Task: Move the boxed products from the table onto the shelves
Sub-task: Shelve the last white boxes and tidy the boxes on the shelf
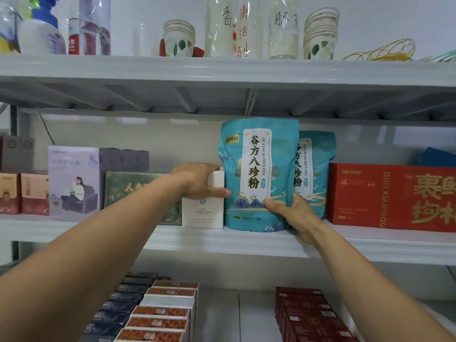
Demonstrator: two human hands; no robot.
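Shelving along a white wall is already well stocked. On the middle shelf (246, 240) a white box (202, 213) is gripped at its top by the left hand (197, 180), fingers curled over it, between a green box (138, 191) and a pouch (256, 174). The pouch's lower corner is pinched by the right hand (293, 213). The surface is out of view, so what remains cannot be judged.

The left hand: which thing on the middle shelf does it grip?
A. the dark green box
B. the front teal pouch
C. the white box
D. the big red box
C: the left hand has its fingers curled over the top of the white box and its thumb on the box's front, while the right hand pinches the front teal pouch beside it.
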